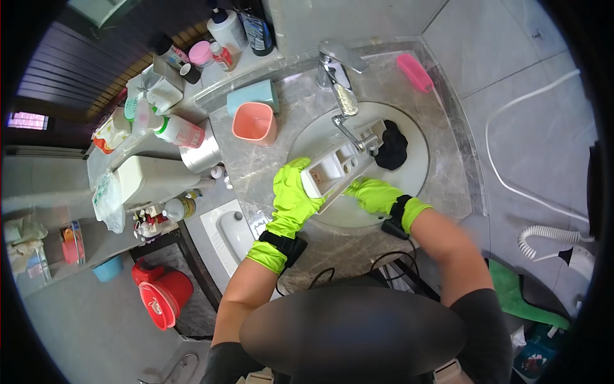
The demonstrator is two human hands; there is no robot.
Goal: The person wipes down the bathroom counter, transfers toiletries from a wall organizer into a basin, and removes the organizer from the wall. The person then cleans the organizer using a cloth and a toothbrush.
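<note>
A white plastic holder with compartments (327,168) is tilted over the round white sink (419,168), its far end under the faucet (338,70). My left hand (294,192), in a yellow-green glove, grips its near left end. My right hand (374,195), gloved the same way, is at the holder's lower right side; its fingertips are partly hidden behind the holder, so its grip is unclear. A black cloth-like item (391,146) lies in the basin beside the holder's far end. Black straps circle both wrists.
On the counter stand an orange cup (254,123), a light blue box (253,97) and a pink item (415,72). Bottles line the left shelf, including a white pump bottle (227,31). A red bucket (163,297) is lower left; a coiled cord (550,235) hangs right.
</note>
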